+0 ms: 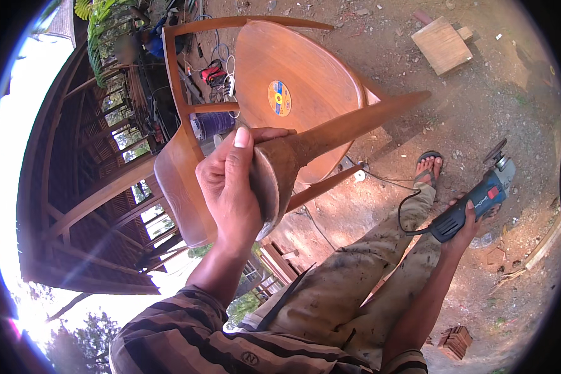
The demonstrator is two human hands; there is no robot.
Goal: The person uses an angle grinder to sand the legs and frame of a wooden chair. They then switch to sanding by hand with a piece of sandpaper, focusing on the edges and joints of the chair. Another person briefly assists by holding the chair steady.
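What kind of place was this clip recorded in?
Most likely an outdoor woodworking yard. The ground is bare dirt, the left hand grips a leg of an upturned wooden chair, the right hand holds a blue angle grinder, and an open timber structure stands alongside.

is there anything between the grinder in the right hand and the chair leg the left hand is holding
Nothing visible blocks it. The right hand holds the blue angle grinder low at the person's side, apart from the wooden chair. The left hand grips the chair leg's end; only open air and the person's trouser leg lie below that gap.
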